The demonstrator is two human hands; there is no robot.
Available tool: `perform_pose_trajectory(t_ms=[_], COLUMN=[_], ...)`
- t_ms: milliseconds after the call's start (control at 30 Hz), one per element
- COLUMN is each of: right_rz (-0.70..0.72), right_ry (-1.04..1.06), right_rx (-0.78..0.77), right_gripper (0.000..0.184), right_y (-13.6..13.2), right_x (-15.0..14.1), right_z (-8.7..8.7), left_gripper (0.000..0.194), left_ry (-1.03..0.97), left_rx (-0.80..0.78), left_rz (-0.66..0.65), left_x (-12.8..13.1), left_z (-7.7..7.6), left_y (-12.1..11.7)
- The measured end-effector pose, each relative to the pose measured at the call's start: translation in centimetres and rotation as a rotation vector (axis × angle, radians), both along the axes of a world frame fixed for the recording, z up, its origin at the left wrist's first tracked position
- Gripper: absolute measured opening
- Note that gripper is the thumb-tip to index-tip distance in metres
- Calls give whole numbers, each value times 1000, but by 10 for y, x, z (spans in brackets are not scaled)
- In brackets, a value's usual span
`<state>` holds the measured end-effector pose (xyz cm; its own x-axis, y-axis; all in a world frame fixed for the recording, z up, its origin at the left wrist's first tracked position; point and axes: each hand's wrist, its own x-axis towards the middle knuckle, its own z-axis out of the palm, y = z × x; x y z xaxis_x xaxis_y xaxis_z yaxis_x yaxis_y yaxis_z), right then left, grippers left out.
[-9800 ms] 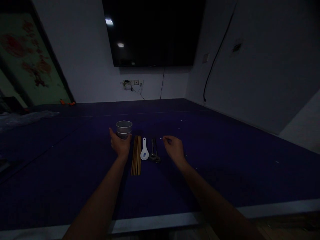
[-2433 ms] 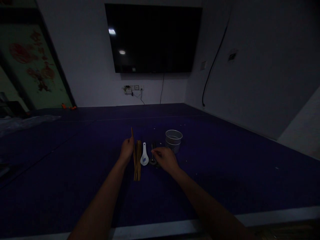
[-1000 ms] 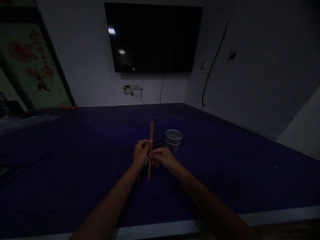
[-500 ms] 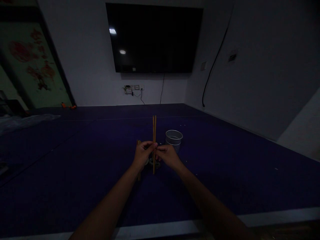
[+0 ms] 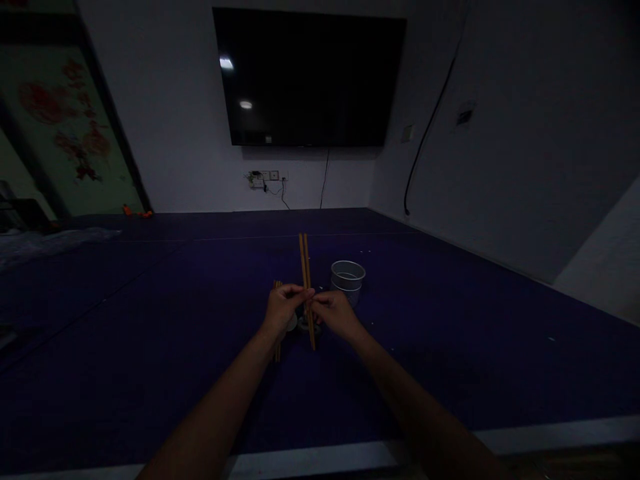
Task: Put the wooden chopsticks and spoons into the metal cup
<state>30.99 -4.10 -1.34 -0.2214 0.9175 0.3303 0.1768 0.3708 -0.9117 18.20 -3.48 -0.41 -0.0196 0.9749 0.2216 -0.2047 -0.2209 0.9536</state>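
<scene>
Two wooden chopsticks (image 5: pixel 306 263) stand nearly upright between my hands, their tops leaning slightly left. My left hand (image 5: pixel 285 307) pinches them around the middle from the left. From the right, my right hand (image 5: pixel 334 312) is closed on the same pair, its fingertips against my left thumb. Several more chopsticks (image 5: pixel 278 352) lie beneath my left wrist, partly hidden by it. Just behind my right hand stands a grey metal cup (image 5: pixel 348 272). A round dark object (image 5: pixel 316 328) and a pale round piece (image 5: pixel 291 324) sit below the hands, too dim and covered to identify.
Everything rests on a dark purple surface (image 5: pixel 200 320) with a pale front edge (image 5: pixel 310 458). Clear plastic wrap (image 5: pixel 60 241) lies at the far left. Small white bits are scattered on the right. A television (image 5: pixel 315 77) hangs on the back wall above sockets and cables.
The chopsticks have tilted: their tops moved left and their lower ends right, and the two tops spread slightly apart. Both hands stay almost in place.
</scene>
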Motion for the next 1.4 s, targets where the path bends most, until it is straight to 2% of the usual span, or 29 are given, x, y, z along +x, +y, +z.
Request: perform_pose_trajectory(t_ms=[233,400,500,600,700,867,1067,1133,1167,1300,1400], right_rz=[76,81,12,-143,-259,-274,-294,-423,-538,-1001,-1136], right_ry=[-42,-64,-28,74,187,239,255,320,368,410,294], right_rx=[87,88,81,111,177,217,209,264,319,553,640], right_gripper=[29,32,34,37,39,39,40,41,42,44,48], right_y=[-4,-4,-6,-9,-11,-9,-13,-16,-18,-20,-16], right_x=[2,2,1,2,6,7,8,14,19,43,58], right_z=[6,8,9,12,17,23,28,35,39,50,49], left_gripper=[35,31,29,29,31,35,39,43,45,48,52], left_ry=[-88,-15,-4,11,75,150,105,66,41,-49,-44], left_rx=[-100,-46,14,52,31,-80,-140,-119,-91,54,65], left_rz=[-155,-178,-157,-151,-211,-421,-436,-370,-296,153,376], left_x=[-8,-8,-7,-7,-8,-7,-6,-7,-9,-19,-30], left_z=[2,4,7,11,15,15,10,9,9,6,1], left_y=[3,1,-1,-3,-6,-14,-14,-9,-6,8,17])
